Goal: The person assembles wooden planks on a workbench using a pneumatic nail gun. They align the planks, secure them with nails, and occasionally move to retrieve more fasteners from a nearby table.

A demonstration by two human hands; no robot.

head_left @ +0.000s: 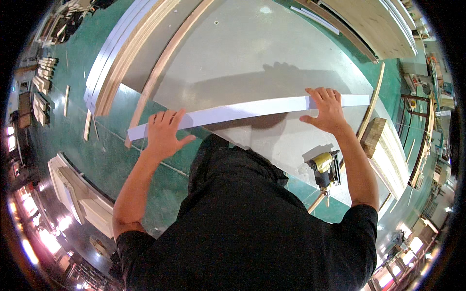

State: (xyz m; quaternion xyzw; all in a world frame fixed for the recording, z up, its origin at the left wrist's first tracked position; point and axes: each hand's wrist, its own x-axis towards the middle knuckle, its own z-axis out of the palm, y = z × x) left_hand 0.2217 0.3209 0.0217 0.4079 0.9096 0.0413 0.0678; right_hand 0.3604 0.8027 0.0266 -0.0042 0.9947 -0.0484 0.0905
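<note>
A long white wooden strip [252, 108] stretches crosswise in front of me, above a large grey panel [228, 53] that catches its shadow. My left hand [164, 133] holds it near its left end, fingers over the far edge and thumb apart on the near side. Toward the right end, my right hand [327, 112] grips it the same way. The undersides of both grips are hidden. Nearer to me than the right hand, a yellow and black nail gun [323, 167] lies on the panel.
Long white-faced boards [109, 63] are stacked at the far left, beside a narrow wooden batten [165, 63]. A block of stacked strips [388, 155] stands on the right. More panels [374, 24] lie at the far right. Boards [80, 189] rest at the near left.
</note>
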